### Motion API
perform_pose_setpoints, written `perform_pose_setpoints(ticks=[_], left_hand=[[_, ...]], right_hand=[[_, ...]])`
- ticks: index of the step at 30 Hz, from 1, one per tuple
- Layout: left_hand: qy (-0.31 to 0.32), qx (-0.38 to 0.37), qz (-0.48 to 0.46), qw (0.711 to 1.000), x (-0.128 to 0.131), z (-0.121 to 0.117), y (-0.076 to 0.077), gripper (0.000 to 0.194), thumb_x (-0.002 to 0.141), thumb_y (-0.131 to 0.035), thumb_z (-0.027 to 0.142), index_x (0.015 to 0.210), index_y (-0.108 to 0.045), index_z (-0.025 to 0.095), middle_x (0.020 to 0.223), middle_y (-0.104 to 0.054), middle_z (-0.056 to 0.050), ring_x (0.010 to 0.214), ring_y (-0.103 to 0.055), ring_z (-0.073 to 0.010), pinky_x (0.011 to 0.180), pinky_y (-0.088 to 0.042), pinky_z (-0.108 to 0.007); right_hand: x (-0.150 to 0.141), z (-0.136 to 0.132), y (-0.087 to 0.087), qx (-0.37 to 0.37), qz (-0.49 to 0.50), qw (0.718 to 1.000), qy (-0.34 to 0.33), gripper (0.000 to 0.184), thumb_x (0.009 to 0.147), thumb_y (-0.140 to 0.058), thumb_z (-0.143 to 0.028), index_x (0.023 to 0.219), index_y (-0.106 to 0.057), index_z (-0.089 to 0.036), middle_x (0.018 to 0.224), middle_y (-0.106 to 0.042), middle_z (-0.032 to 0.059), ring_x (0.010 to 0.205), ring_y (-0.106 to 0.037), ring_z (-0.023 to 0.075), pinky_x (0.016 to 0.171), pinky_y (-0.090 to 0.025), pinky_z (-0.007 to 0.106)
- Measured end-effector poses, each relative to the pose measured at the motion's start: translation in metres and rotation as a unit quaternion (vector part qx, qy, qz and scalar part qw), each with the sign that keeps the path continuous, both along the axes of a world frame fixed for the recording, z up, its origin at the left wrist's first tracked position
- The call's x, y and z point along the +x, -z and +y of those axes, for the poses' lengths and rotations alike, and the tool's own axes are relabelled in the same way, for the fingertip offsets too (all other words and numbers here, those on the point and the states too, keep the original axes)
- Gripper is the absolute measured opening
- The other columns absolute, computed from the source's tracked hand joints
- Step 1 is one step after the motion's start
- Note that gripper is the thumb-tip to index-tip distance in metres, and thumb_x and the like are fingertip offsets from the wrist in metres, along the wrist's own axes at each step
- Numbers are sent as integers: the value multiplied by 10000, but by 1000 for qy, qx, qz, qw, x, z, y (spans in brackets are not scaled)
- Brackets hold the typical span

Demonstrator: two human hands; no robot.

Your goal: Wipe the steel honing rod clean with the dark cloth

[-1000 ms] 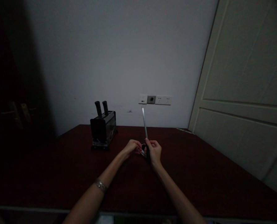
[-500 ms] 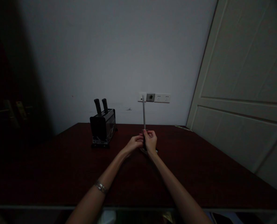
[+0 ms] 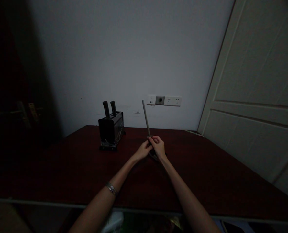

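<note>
Both hands meet over the dark red bench [image 3: 207, 174]: the right hand [image 3: 158, 146] grips the base of a thin steel rod [image 3: 145, 118] that rises tilted left, the left hand [image 3: 144, 150] closed just beside it

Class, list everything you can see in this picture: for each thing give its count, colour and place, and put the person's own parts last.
rod: 1, grey metal, held nearly upright above the hands at mid-table, tip leaning slightly left
knife block: 1, black, on the table's far left part, near the wall
knife handles: 2, black, sticking up from the knife block
table: 1, dark red-brown, fills the lower half
sockets: 1 row, white with one grey plate, on the wall behind the rod
wall: 1, pale grey, behind the table
door: 1, cream, panelled, at right
bracelet: 1, silver, on the left wrist
left hand: 1, at the rod's base
right hand: 1, gripping the rod's base
</note>
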State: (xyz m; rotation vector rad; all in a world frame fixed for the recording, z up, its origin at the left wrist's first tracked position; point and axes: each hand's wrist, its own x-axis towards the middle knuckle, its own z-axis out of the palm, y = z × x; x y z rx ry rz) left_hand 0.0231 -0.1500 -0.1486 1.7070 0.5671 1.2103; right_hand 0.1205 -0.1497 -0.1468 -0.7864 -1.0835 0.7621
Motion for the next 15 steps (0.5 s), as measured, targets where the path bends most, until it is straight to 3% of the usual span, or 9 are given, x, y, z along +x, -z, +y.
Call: perform_pose_setpoints(ticks=[5,8,12,15], left_hand=[[-18,6,14,1000,1,4,6,299,748,-572,122,1046,-596,107,1073,-633,-100,999,-570,-223,915,-399,-336],[-29,22,13,999,-3,7,9,271,747,-579,157,1014,-601,119,996,-642,-81,950,-570,-207,882,-406,-317],[-45,21,47,998,-8,11,11,135,768,-565,239,835,-588,124,745,-606,-28,732,-552,-156,721,-426,-264],[-57,5,47,997,-8,13,14,139,776,-548,271,731,-543,140,653,-554,2,639,-512,-120,631,-399,-224]], right_hand=[[19,7,3,-18,-94,994,-59,426,519,-722,-490,776,-596,-173,767,-678,48,720,-629,178,666,-480,288],[34,12,6,-42,-140,988,-54,500,506,-709,-536,822,-630,-156,768,-685,70,692,-628,196,627,-477,299],[52,17,12,-71,-188,979,45,523,663,-544,-621,830,-635,-134,836,-672,114,789,-610,231,711,-456,338],[59,16,21,-95,-247,953,143,516,717,-496,-610,796,-652,-126,914,-640,162,936,-556,289,835,-392,397]])
